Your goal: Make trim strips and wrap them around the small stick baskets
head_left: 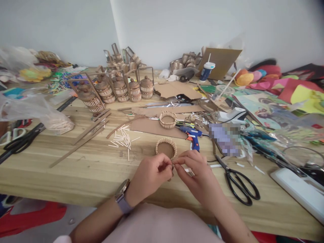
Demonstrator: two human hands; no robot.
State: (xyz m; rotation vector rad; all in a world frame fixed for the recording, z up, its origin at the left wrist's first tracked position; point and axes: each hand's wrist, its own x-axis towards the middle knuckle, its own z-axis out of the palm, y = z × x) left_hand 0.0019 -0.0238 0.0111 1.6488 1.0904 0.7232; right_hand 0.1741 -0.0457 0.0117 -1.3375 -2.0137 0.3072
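Note:
Fingers pinched, my left hand (150, 173) and my right hand (196, 170) meet over the front of the table. Between the fingertips is a small brown strip (172, 167), mostly covered by them. Just beyond my hands stands a round stick-walled ring (165, 141) with a brown base; its near side is partly hidden. A second such ring (168, 120) sits farther back on brown cardboard (152, 127). To the left lies a loose pile of short pale sticks (124, 139). A blue glue gun (191, 135) rests right of the rings.
Black scissors (240, 185) lie right of my hands, near a white power strip (296, 192). Several lidded stick baskets (120, 88) with tall handles stand at the back left. A cup with a straw (208, 70) stands behind. Long brown strips (81, 143) lie at left.

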